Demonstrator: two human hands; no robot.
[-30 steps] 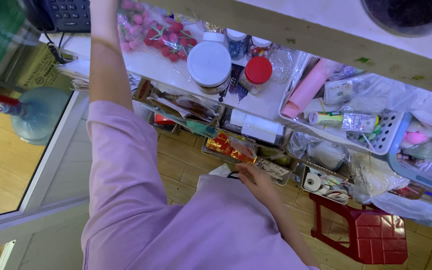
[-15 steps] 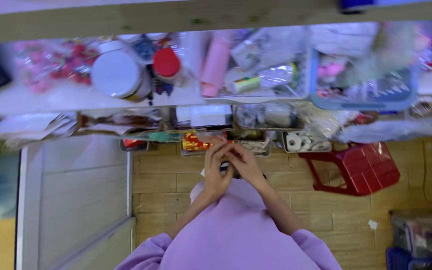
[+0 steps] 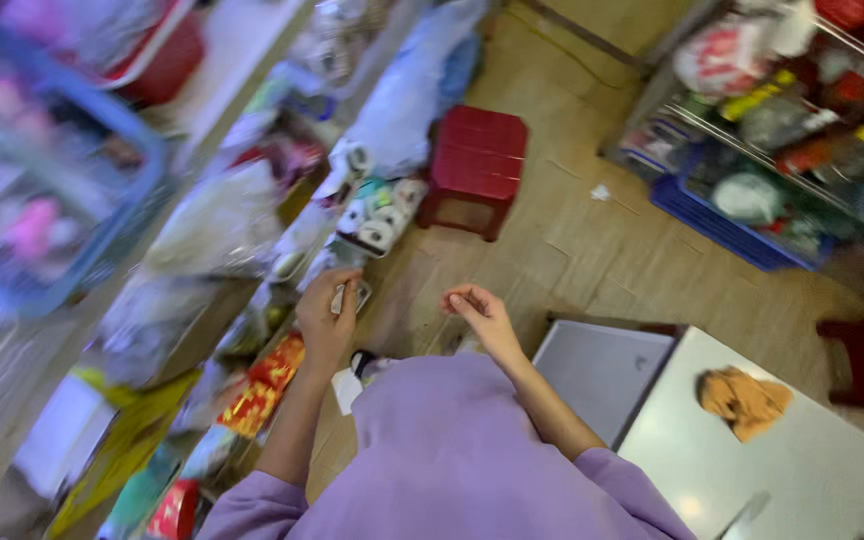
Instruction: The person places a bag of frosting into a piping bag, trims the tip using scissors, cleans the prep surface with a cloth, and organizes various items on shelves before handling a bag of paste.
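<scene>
Purple cloth covers both arms of the person, and the sleeves reach down from the bottom of the view. The left hand (image 3: 327,318) is closed around a small shiny thing (image 3: 344,296), pinched between the thumb and the fingers, but it is too blurry to tell what it is. That hand is held up just beside the low shelf (image 3: 202,330) on the left, which is packed with bags and boxes. The right hand (image 3: 479,310) is near the left one but not touching it. Its fingers are curled in loosely, and it is too blurry to tell if it holds anything. Under the left arm sits a red and gold packet (image 3: 264,385) on the edge of the shelf. A little higher up the shelf lie some rolls of tape (image 3: 380,215), white with dark middles. Past them a red plastic stool (image 3: 474,165) stands on the brown floor (image 3: 592,250). On the far right is a wire rack (image 3: 802,150) full of colourful things, with a blue basket (image 3: 722,225) at its bottom. At the bottom right a white table (image 3: 802,470) has a crumpled orange rag (image 3: 744,400) lying on it.
</scene>
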